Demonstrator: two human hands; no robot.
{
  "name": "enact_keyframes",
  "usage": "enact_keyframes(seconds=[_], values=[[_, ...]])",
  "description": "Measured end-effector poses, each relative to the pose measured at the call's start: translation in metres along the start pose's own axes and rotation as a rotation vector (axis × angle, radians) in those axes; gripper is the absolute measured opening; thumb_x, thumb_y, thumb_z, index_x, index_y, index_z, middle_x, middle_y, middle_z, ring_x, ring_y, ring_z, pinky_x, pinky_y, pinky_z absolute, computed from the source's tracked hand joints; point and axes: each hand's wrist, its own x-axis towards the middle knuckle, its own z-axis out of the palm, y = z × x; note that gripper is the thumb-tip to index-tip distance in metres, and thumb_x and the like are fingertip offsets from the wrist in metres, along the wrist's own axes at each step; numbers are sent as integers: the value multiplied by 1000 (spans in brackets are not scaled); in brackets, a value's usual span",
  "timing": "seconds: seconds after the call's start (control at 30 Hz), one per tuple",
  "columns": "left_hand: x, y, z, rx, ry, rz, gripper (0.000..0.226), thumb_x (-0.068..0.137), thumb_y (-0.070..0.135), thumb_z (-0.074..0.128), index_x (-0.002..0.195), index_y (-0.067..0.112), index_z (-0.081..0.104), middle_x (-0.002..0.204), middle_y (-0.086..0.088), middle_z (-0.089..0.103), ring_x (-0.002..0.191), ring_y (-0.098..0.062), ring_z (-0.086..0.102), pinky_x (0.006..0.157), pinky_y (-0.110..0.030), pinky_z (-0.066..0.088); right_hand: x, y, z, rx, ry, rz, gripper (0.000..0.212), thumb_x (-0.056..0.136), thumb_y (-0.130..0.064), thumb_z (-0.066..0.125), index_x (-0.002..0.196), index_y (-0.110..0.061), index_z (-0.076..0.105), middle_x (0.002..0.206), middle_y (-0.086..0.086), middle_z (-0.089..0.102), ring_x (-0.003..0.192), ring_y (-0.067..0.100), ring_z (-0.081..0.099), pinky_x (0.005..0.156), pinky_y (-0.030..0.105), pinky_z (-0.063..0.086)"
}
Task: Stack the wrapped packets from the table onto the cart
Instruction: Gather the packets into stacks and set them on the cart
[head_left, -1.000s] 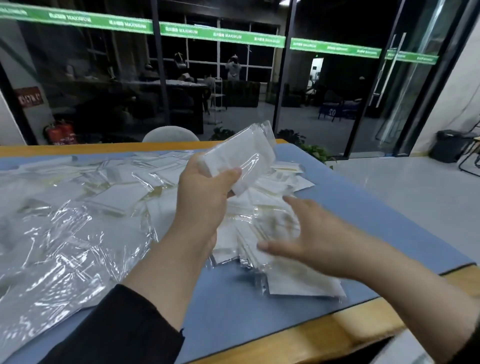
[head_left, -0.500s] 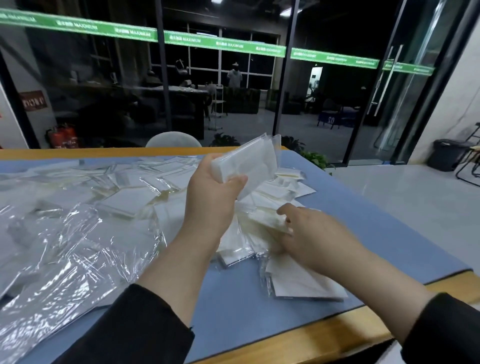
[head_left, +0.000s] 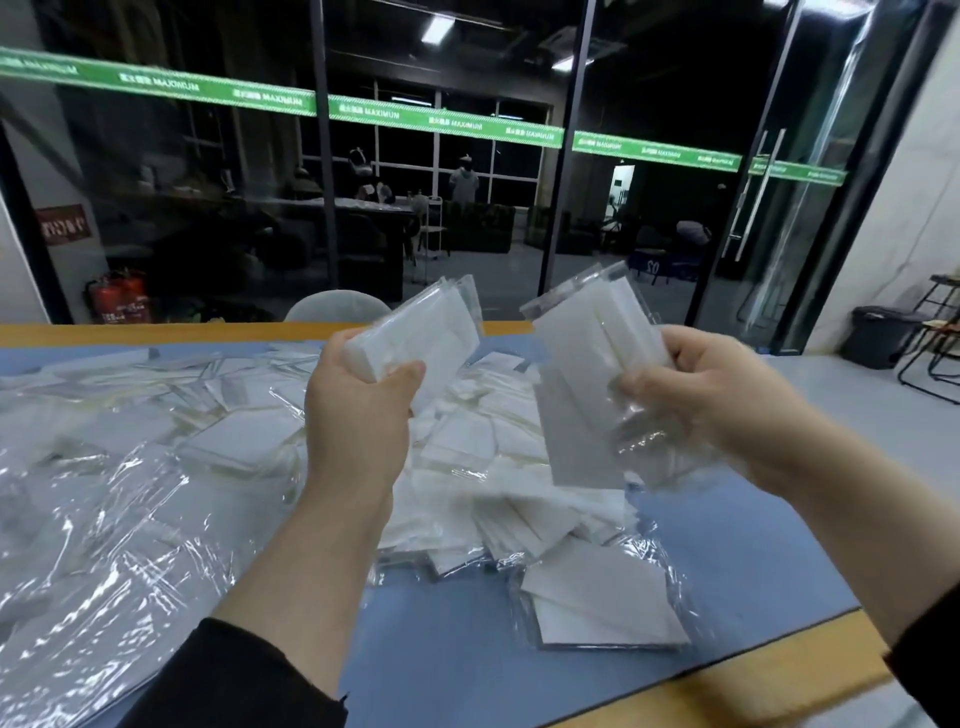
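A heap of white packets in clear wrap (head_left: 498, 483) lies on the blue-topped table (head_left: 753, 561). My left hand (head_left: 358, 415) is raised above the heap and grips a small stack of wrapped packets (head_left: 421, 338). My right hand (head_left: 727, 410) is raised to the right of it and holds another bunch of wrapped packets (head_left: 592, 364), tilted, with loose plastic hanging below the fingers. The two bunches are apart. No cart is in view.
Crumpled clear plastic sheeting (head_left: 93, 545) covers the table's left part. The wooden table edge (head_left: 779, 670) runs along the front right. A chair back (head_left: 337, 306) shows behind the table, before a glass wall. A dark bin (head_left: 878, 338) stands on the floor at right.
My right hand reached into the heap, closed on a bunch of packets and lifted it up beside the left hand's stack. The view tilted up a little.
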Motion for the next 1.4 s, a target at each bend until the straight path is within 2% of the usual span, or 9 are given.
enact_keyframes(seconds=[0.1,0.27,0.4,0.57,0.73,1.0,1.17,1.27,1.4], values=[[0,1,-2,11,0,-14,27,87,12,74,105,29,64,92,7,71,87,-20,71,80,-48,62,8,0,-3,28,-47,-13,14,92,-2,66,102,-11,68,93,10,75,81,47,73,71,62,58],[-1,0,0,26,-31,-32,26,86,11,75,104,26,65,93,3,72,83,-23,71,79,-49,60,18,33,19,-501,-157,-9,21,85,-31,75,104,-32,64,92,-4,71,83,21,71,78,44,59],[-1,-2,1,36,-40,-46,27,85,11,76,94,33,63,98,-5,71,89,-31,72,79,-53,61,11,50,37,-542,-188,11,36,89,-32,72,116,-47,53,89,-15,57,67,-2,54,62,11,44],[0,-4,1,60,-62,-46,22,85,13,75,102,16,61,108,-21,66,93,-39,69,78,-58,60,9,58,46,-570,-212,-14,39,90,-37,70,123,-48,53,93,-16,58,70,1,53,65,17,43],[0,-3,0,71,-83,-28,20,87,12,74,97,24,61,113,-24,63,84,-31,67,77,-54,59,5,47,45,-570,-191,-107,38,91,-35,70,121,-49,53,101,-21,61,84,3,59,82,30,53],[2,-8,0,109,-137,-37,20,86,14,70,99,6,57,83,-7,54,76,-18,51,65,-39,50,5,45,38,-926,2,-677,41,86,-10,68,120,-31,61,104,-12,69,84,23,63,70,43,53],[-15,-4,9,201,-352,-111,24,92,39,69,100,18,65,86,10,61,79,-8,57,70,-31,56,6,68,51,-752,48,-487,41,91,-20,66,129,-33,56,103,-16,68,93,16,60,82,33,48],[-24,-6,14,318,-444,-41,34,84,57,70,109,34,60,99,13,65,84,1,58,72,-21,46,11,83,55,-608,181,-533,40,82,-17,81,119,-22,65,101,-14,64,97,9,58,85,11,41],[-27,-16,18,401,-577,-27,45,74,41,88,105,39,55,98,14,67,83,-2,63,74,-20,52,14,98,55,-474,308,-473,57,72,-49,81,119,-27,59,116,-8,55,112,17,56,96,35,47]])
